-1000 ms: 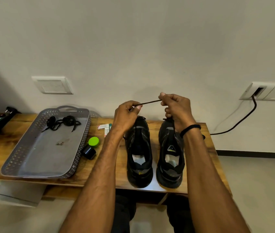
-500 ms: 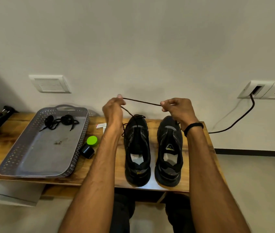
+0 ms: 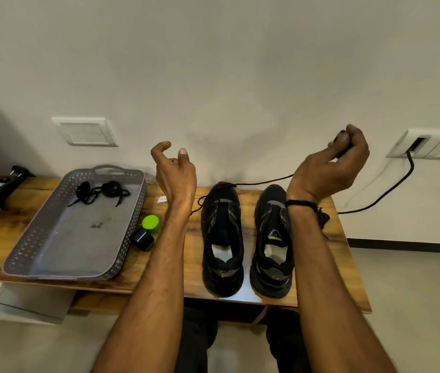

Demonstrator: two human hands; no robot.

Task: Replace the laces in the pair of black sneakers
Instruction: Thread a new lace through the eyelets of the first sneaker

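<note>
The black mesh sneakers (image 3: 222,219) stand heels at the front edge of the wooden tabletop (image 3: 193,270) — open air above. Up-right of the sneakers the right grip (image 3: 329,168) pinches a thin black lace (image 3: 264,181) running from the left toe; up-left, the left grip (image 3: 175,170) — loosely curled — holds nothing.

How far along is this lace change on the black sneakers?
Early, it seems. Done: the sneaker nearer the tray and the other sneaker both look unlaced up the tongue. In hand: the right hand pinches a black lace running to the first sneaker's toe; the left hand holds nothing. Left: lacing both, with bundled laces lying in the tray.
</note>
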